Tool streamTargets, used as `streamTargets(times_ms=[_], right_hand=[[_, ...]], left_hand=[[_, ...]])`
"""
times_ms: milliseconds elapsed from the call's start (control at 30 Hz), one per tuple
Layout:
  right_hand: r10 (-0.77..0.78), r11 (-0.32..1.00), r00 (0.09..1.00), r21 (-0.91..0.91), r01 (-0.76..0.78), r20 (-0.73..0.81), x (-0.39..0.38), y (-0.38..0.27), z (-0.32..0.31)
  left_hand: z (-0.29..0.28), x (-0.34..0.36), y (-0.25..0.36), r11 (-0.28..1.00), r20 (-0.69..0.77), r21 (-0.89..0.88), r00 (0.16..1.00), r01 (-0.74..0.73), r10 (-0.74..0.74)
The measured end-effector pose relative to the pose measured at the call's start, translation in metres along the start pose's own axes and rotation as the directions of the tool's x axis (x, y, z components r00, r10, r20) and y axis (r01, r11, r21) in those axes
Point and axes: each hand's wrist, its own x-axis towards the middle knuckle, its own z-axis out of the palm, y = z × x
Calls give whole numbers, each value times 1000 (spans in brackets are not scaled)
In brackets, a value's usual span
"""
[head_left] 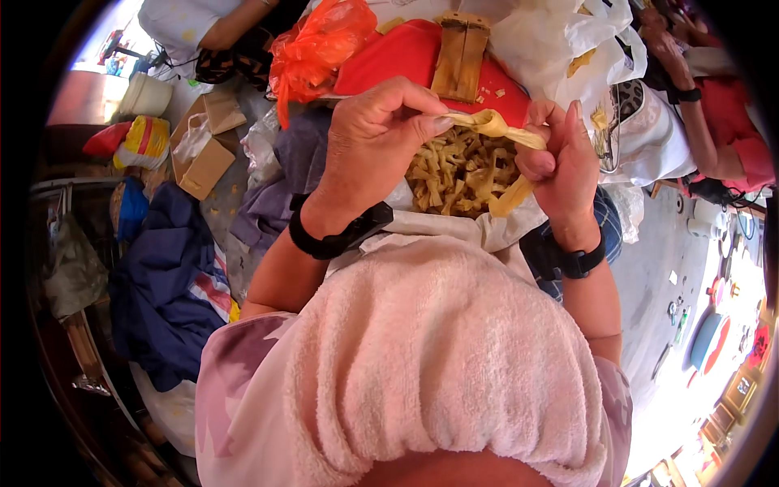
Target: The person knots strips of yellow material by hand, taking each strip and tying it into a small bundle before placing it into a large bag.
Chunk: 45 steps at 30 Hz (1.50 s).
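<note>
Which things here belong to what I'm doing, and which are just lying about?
Likely in the job:
yellowish strip, between left hand and right hand
pile of yellowish pieces below
wooden piece, possibly

Apparently lying about:
cardboard box
dark blue cloth
off-white bucket

Clearance between left hand and right hand
Yellow strip spans the gap; room nearer the body, over cut strips; beyond, orange bag, wooden block, white bag obstruct.

From my end I see a fluffy, matt cloth towel. Above the towel are a smooth, faintly glossy strip, a worn wooden block and a shiny, crinkled plastic bag; to its left, a matt cardboard box and wrinkled cloth.
</note>
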Motion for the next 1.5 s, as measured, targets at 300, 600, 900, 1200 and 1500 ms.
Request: streamTargets(times_ms=[300,600,900,1200,1500], right_hand=[[21,950,988,-311,27,150,5,29,25],[79,932,980,-362,-7,183,0,36,25],[-171,880,982,-435,190,82,32,24,29],[-271,812,961,-547,204,-44,79,17,-2],[-336,640,941,-740,207,-27,114,39,-25]], left_hand=[[17,-3,6,694,269,674,959,-255,91],[-11,6,-27,568,481,663,859,-488,176],[-16,35,-57,891,286,439,958,-120,-12],[-13,68,-73,975,196,121,959,184,-205],[-12,83,-112,932,38,239,956,274,-291]])
